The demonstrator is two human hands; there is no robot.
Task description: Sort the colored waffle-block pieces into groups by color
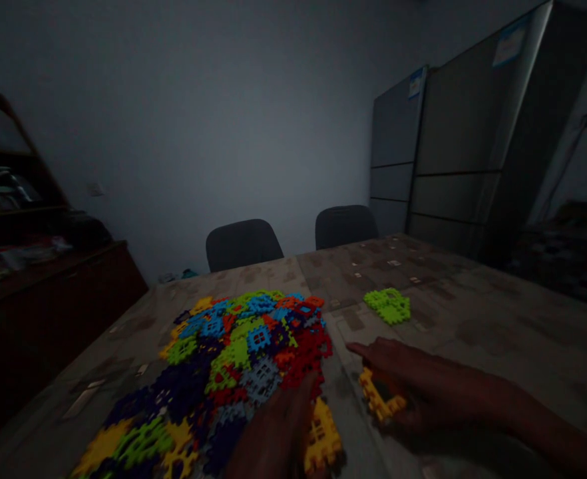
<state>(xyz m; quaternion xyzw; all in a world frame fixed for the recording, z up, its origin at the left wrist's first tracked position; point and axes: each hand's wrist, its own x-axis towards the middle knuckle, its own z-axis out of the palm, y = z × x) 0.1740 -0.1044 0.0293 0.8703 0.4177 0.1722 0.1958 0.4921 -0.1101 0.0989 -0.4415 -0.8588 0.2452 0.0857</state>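
Note:
A loose heap of colourful plastic interlocking building pieces (pixel 246 352) covers the left part of the table. At its near right edge is my left hand (pixel 276 429), blurred, its fingers closed at the side of a yellow window-patterned building piece (pixel 323 436); the hand covers that piece's left edge. To the right, my right hand (pixel 413 382) grips another yellow building piece (pixel 381 399) with an open frame shape. Its index finger points left above the piece, and the thumb is mostly hidden. Farther back, a group of lime-green building pieces (pixel 388 306) lies apart from the heap.
A patterned cloth covers the table (pixel 453 319). Two dark chairs (pixel 243 243) stand behind its far edge, before a plain wall. A tall grey cabinet (pixel 453 146) rises at the back right. On the left is a wooden sideboard (pixel 68 293) with clutter on top.

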